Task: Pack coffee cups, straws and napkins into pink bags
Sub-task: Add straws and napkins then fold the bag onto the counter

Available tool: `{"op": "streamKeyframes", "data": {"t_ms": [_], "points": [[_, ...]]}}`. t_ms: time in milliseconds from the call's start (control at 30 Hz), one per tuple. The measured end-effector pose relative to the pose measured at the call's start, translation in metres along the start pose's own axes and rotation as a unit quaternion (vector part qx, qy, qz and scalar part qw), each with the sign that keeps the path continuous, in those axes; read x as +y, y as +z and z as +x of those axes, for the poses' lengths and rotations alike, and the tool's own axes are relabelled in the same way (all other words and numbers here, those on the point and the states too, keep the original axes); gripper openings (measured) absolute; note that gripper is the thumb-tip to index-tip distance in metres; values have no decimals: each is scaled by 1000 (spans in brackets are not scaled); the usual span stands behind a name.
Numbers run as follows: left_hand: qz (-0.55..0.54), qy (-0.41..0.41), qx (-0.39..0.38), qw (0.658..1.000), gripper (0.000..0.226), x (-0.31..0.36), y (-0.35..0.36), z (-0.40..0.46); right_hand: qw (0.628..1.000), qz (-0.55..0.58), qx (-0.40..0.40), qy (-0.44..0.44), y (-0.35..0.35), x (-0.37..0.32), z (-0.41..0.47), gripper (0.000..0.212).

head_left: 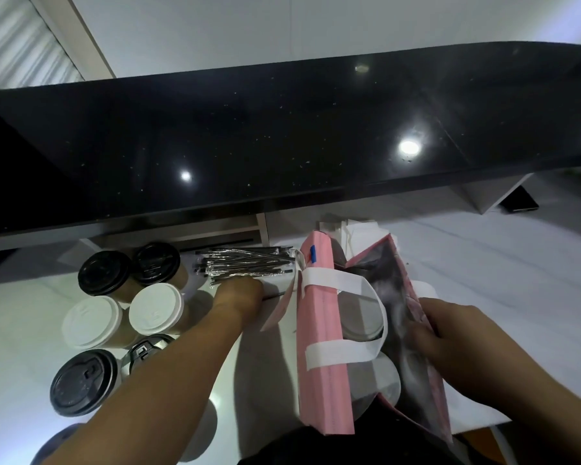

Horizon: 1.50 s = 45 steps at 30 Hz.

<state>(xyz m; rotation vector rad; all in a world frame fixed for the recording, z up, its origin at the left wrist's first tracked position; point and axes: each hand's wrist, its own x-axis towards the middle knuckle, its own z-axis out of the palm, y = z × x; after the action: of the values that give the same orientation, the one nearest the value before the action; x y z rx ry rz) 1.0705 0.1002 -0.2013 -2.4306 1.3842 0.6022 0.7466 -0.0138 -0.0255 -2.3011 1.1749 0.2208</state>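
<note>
My left hand (239, 293) reaches the wrapped straws (245, 265), its fingers hidden, grip unclear; my right hand (450, 333) pinches the pink bag (319, 374) open, 2 white-lidded cups (363, 322) inside.

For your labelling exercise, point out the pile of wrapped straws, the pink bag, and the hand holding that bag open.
wrapped straws (245, 265), head view, middle of the pile
pink bag (319, 374), head view, its left side panel
right hand (450, 333), head view, back of the hand

— What do you see?
— I see a pink bag (319, 333) standing open with white handles and white-lidded cups (361, 318) inside.
— And beside it?
— Wrapped straws (249, 265) piled left, then black- and white-lidded cups (114, 317).
</note>
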Motion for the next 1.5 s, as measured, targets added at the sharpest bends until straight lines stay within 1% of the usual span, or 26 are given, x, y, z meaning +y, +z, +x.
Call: {"op": "streamKeyframes", "data": {"t_ms": [133, 200, 267, 333, 400, 500, 567, 633, 667, 700, 733, 800, 833, 867, 900, 933, 1000, 1067, 1133, 1233, 1333, 1433, 1500], "points": [[22, 13, 7, 1000, 36, 2, 8, -19, 1000, -11, 17, -19, 3, 2, -1, 37], [3, 21, 16, 1000, 35, 0, 12, -28, 1000, -5, 18, -23, 4, 2, 0, 38], [-44, 4, 28, 999, 27, -2, 10, -37, 1000, -14, 6, -16, 4, 1, 1, 38], [-101, -42, 35, 993, 22, -3, -1, -46, 1000, -18, -7, -13, 2, 0, 1, 38], [-183, -69, 58, 979, 15, -7, -13, -54, 1000, -17, -8, -17, -1, 0, 1, 39], [-297, -85, 125, 943, 22, -11, -37, -78, 999, -19, 9, -29, -3, 2, 1, 38], [-339, -79, 160, 924, 16, -10, -58, -100, 999, -8, 22, -32, -2, 3, 0, 37], [-368, -58, 200, 906, 12, -3, -81, -127, 999, 1, 25, -33, -2, 5, 0, 34], [-390, -45, 226, 892, 10, 3, -95, -141, 999, 4, 24, -33, -2, 5, 0, 33], [-426, -29, 251, 869, 9, 11, -109, -157, 999, 6, 24, -34, -2, 6, 0, 33], [-472, -10, 269, 840, 14, 23, -126, -174, 999, 8, 25, -35, -2, 7, 0, 33], [-550, 38, 276, 787, 24, 50, -154, -199, 999, 12, 26, -38, -3, 8, 0, 33], [-566, 60, 271, 776, 23, 64, -165, -206, 999, 13, 26, -40, -3, 8, 0, 33], [-568, 77, 264, 776, 19, 79, -172, -209, 999, 13, 26, -41, -3, 8, 0, 33], [-559, 88, 257, 784, 14, 93, -177, -209, 999, 12, 25, -42, -4, 8, -1, 34], [-545, 95, 252, 794, 10, 107, -180, -207, 999, 14, 24, -44, -5, 9, -2, 34], [-516, 93, 239, 817, 10, 133, -179, -196, 999, 21, 21, -45, -8, 10, -4, 34], [-467, 77, 218, 854, 8, 157, -172, -185, 999, 31, 15, -42, -12, 12, -7, 34], [-396, 62, 205, 893, 10, 174, -163, -173, 998, 37, 13, -42, -15, 16, -11, 32], [-338, 61, 159, 926, 16, 188, -154, -159, 998, 45, 20, -43, -19, 19, -16, 35], [-287, 52, 94, 952, 9, 198, -148, -152, 998, 47, 17, -41, -21, 21, -19, 39], [-250, 57, 13, 967, 18, 203, -142, -152, 998, 40, 21, -36, -21, 22, -19, 36], [-243, 56, -13, 968, 20, 202, -143, -156, 998, 34, 26, -36, -20, 24, -18, 31]]}}
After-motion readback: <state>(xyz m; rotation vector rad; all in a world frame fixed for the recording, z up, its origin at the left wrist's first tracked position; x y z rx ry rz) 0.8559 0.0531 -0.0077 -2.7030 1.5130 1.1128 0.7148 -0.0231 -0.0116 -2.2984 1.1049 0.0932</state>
